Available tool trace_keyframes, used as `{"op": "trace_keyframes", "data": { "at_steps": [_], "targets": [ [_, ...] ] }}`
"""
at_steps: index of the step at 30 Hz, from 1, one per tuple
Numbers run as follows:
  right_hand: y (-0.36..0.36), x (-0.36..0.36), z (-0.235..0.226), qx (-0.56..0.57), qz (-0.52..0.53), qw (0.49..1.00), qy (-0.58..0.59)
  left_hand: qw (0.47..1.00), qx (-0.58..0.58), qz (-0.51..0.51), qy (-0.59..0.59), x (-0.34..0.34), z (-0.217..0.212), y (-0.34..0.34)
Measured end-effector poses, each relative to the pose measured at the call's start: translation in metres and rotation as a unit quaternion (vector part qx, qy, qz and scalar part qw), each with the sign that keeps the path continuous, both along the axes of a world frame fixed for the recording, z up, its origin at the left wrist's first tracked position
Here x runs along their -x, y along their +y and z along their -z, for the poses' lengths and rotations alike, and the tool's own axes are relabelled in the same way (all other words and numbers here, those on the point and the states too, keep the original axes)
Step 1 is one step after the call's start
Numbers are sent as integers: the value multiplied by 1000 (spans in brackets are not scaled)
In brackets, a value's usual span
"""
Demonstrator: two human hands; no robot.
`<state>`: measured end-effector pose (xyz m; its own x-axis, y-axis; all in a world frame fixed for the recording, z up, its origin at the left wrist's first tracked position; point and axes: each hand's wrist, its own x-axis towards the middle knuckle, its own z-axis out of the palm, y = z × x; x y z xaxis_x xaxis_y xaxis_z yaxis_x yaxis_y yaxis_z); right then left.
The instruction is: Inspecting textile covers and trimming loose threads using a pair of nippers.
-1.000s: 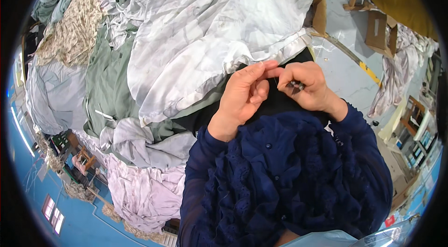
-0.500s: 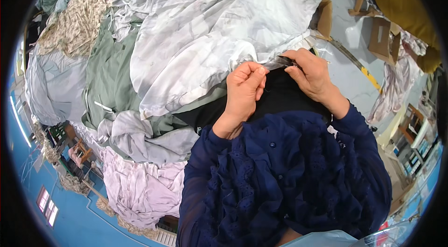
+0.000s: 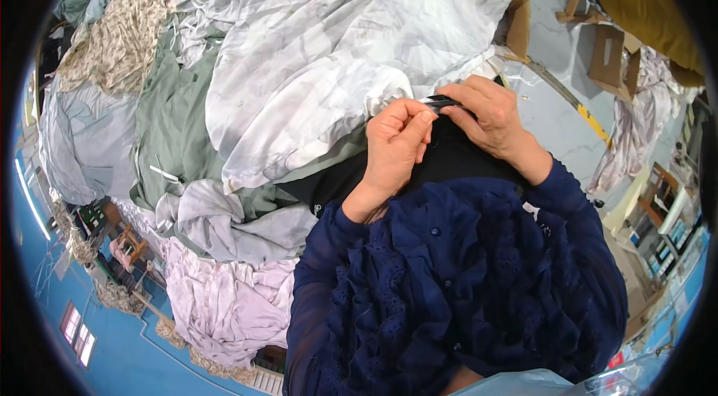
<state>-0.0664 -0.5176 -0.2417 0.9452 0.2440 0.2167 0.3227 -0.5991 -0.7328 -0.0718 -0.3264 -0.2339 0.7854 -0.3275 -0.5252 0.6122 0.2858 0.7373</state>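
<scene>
The left hand (image 3: 393,145) is curled nearly closed, its thumb and forefinger pinched together; whether a thread or a bit of cloth sits between them is too small to tell. The right hand (image 3: 490,118) is partly closed, with fingers and thumb wrapped round a small, dark, narrow metal hand tool (image 3: 441,102) that looks like thread snips. The tool's left end lies right beside the left fingertips, just on the near side of the gathered edge of a large, crumpled, white lightweight cloth (image 3: 314,59), which spreads over the far middle of the scene. Plain black cloth (image 3: 449,160) covers the lap below both hands.

The chief risk is a nicked left finger or thumb, since the tool's end is so near the pinch; a small slip of the right hand would be enough. The white cloth could also be cut if a fold of its edge gets between the blades. The cloth looks thin and loosely heaped, so its weight could drag the edge away leftward. Against the dark lap, a dark thread would be hard to see, inviting a misplaced snip.
</scene>
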Motion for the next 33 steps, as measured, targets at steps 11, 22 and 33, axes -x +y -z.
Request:
{"op": "trace_keyframes", "data": {
  "at_steps": [11, 22, 33],
  "targets": [
    [-11, -3, -5, -24, 13, 1000, 9, 1000, -25, 16, -4, -9, -8, -13],
    [-11, 16, -23, -398, 29, 870, 290, 995, -69, -37, -65, -8, -29, -30],
    [-24, 15, -31, -403, 29, 875, 267, 997, 71, 13, -32, -10, -19, -38]
  ]
}}
